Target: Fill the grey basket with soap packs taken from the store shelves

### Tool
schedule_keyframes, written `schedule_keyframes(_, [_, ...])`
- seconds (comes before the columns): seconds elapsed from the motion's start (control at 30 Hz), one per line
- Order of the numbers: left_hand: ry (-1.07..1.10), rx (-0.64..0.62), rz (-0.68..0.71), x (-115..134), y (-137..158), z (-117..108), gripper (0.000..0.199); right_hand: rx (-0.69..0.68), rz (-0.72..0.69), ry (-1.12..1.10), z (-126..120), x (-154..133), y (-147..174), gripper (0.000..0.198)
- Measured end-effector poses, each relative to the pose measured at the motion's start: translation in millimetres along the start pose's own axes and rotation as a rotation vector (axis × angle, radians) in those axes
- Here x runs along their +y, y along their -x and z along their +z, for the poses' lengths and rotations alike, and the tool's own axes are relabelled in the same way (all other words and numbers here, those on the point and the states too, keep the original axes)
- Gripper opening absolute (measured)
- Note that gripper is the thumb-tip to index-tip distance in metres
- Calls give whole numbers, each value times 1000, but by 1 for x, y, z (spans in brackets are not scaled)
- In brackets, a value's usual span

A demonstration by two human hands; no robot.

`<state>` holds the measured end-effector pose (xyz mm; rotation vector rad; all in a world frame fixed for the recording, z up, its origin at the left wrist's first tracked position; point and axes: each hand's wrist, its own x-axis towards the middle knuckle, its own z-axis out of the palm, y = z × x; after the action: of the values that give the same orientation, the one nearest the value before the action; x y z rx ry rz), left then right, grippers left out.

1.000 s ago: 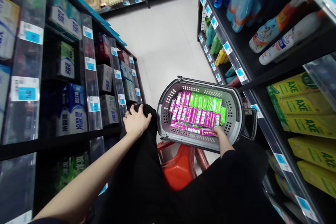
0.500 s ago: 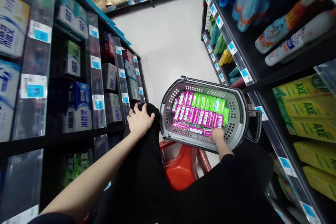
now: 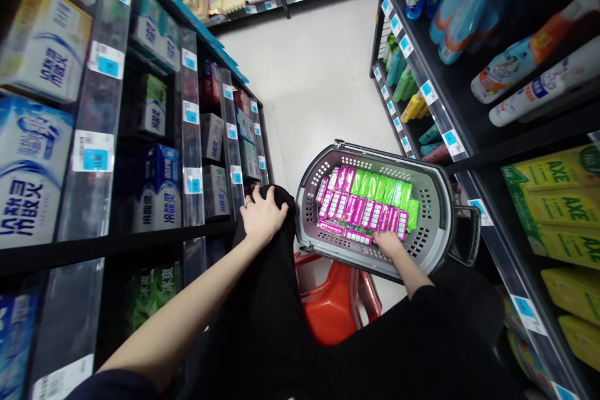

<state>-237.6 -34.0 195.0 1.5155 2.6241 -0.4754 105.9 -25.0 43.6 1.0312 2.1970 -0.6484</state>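
My left hand (image 3: 265, 217) rests on my black-trousered knee with its fingers spread, holding nothing. Inside a grey plastic shopping basket (image 3: 440, 225), small shiny packets lie in tight rows. Pink packets (image 3: 352, 209) fill the middle and near rows, and green packets (image 3: 380, 187) take up the far right part. My right hand (image 3: 388, 244) reaches over the near rim, its fingers closed around a pink packet at the right end of the near row. Most of that packet is hidden by the hand.
A red plastic stool (image 3: 330, 312) stands between my legs, below the basket. Boxes (image 3: 40, 44) on the left shelf and yellow AXE packs (image 3: 553, 203) on the right shelf flank the narrow aisle. Pale floor tiles (image 3: 323, 75) stretch ahead to another shelf.
The whole view has shifted slightly, with everything appearing further right. My right hand has moved a little deeper into the basket, over the end of the near row. The left hand stays on the knee.
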Motion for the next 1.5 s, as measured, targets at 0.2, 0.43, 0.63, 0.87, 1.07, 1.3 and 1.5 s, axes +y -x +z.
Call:
schedule_keyframes(0.2, [44, -9, -1, 2, 2, 0, 60, 124, -85, 67, -29, -24, 19, 37])
schedule_keyframes(0.43, [125, -33, -2, -1, 4, 2, 62, 102, -160, 111, -23, -55, -13, 36])
schedule_keyframes(0.63, [132, -66, -17, 1, 3, 3, 63, -6, -35, 5, -9, -38, -14, 55])
schedule_keyframes(0.87, [153, -34, 11, 2, 3, 3, 61, -70, 28, -45, -3, -38, -18, 64])
schedule_keyframes(1.07, [124, -59, 11, 4, 3, -1, 61, -95, -27, -116, -11, -37, -26, 56])
schedule_keyframes(1.3, [67, -24, 32, 5, 3, 0, 61, -65, -70, -274, -17, -30, -37, 49])
schedule_keyframes(1.5, [40, -5, 28, 3, 3, 1, 61, -35, 7, -448, -12, -14, -43, 42])
